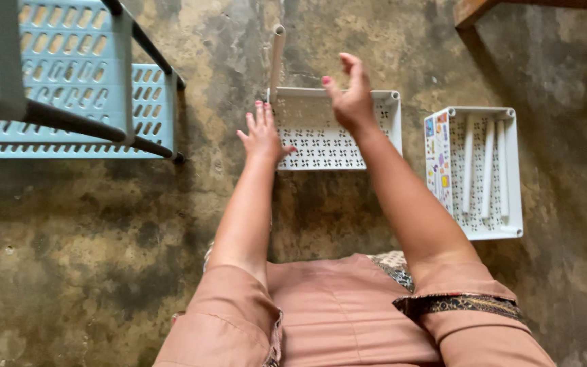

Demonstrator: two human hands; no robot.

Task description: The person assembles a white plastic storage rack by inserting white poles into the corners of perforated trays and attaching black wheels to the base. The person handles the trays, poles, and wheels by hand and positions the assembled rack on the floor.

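Reaching hands (both open), white tray

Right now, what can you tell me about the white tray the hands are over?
The white tray looks like plastic, rectangular, its bottom pierced with a pattern of small holes. It lies flat on the stained concrete floor. A white tube stands in its far left corner socket; the far right socket is empty. The left hand rests on its left edge; the right hand, open, is above it.

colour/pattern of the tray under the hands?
White tray with a pinwheel-like perforated base, left hand touching it; seen in the head view.
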